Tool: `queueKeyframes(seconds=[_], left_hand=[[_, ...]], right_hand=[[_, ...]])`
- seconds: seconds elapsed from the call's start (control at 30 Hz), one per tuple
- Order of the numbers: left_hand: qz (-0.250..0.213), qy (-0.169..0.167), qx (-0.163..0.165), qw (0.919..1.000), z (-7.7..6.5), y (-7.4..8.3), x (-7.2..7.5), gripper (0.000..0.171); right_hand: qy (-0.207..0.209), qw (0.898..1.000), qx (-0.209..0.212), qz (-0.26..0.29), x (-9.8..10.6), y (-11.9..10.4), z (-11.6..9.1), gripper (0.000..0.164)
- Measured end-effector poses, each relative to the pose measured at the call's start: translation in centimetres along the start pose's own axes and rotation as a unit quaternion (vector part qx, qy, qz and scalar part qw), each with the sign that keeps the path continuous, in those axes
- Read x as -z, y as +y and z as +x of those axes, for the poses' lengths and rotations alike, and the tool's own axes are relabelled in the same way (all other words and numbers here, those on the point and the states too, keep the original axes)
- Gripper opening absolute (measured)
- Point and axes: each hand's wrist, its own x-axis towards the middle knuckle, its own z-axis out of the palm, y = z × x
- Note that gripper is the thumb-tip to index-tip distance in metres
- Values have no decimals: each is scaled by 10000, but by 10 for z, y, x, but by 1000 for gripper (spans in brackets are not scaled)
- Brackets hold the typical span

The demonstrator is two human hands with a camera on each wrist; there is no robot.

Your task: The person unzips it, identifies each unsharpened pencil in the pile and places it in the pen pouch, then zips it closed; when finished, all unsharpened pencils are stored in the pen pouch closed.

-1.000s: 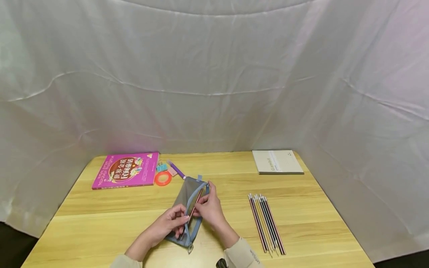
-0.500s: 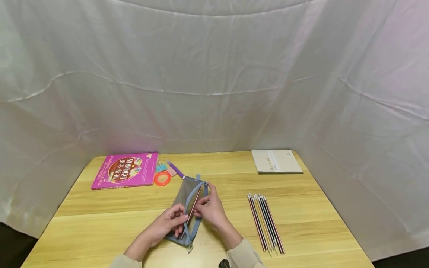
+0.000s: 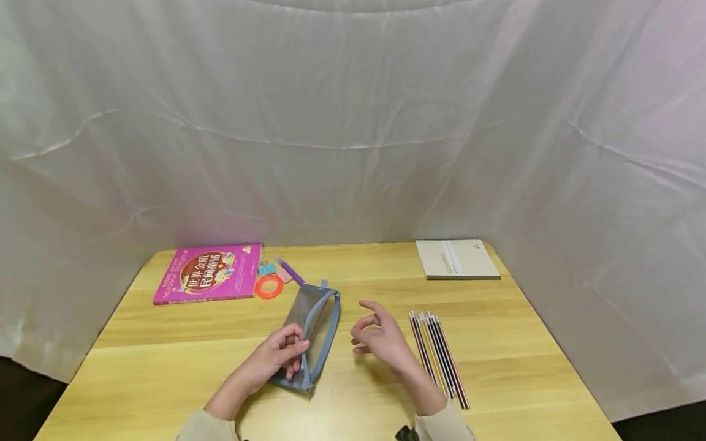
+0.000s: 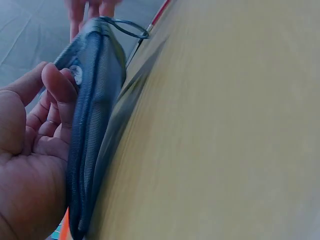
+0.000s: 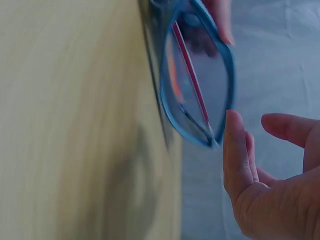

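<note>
A grey-blue zip pencil case (image 3: 300, 309) lies on the table with its zipped mouth spread apart. My left hand (image 3: 276, 355) pinches the near side of its opening between thumb and fingers. Inside the case rests a red-striped pencil (image 5: 191, 70), seen through the opening in the right wrist view. My right hand (image 3: 383, 337) hovers to the right of the case, fingers loosely spread and holding nothing. Several pencils (image 3: 436, 349), striped red, yellow and black, lie side by side just beyond that hand, partly covered by the right forearm.
At the back left lies a pink book (image 3: 242, 275). Beside it are an orange tape roll (image 3: 257, 286), a teal binder clip (image 3: 267, 269), a pink eraser (image 3: 284, 275) and a purple pen (image 3: 289, 269). A cream notebook (image 3: 469, 260) sits at the back right.
My right hand has let go of the case's edge and the pencil and moved right, toward the row of pencils. The pencil now sits lower in the case. My left hand keeps its grip.
</note>
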Motion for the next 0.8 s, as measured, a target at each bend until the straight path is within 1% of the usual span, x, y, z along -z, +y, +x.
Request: queueKeyframes(seconds=[0.1,0.23,0.37,0.5,0.6,0.63,0.8], left_hand=[[60,22,-11,10000,1,4,1,25],[66,-38,-80,9999,0,7,1,25],[103,-20,-164,9998,-1,9,2,25],[137,31,-230,9996,-2,10,4,24],[112,62,-242,9996,-1,10,4,24],[106,74,-243,9996,-2,10,4,24],[73,31,-234,9997,-2,7,2,25]], right_hand=[[244,9995,-26,-199,26,-7,-8,62],[573,9958,-68,-715,72,-7,-19,56],[707,9903,-268,-1163,121,4,-29,54],[912,9842,-559,-1409,157,22,-34,52],[1018,9799,-711,-1561,173,33,-36,51],[994,9792,-772,-1591,177,36,-37,50],[818,9766,-1237,-1559,182,43,-41,50]])
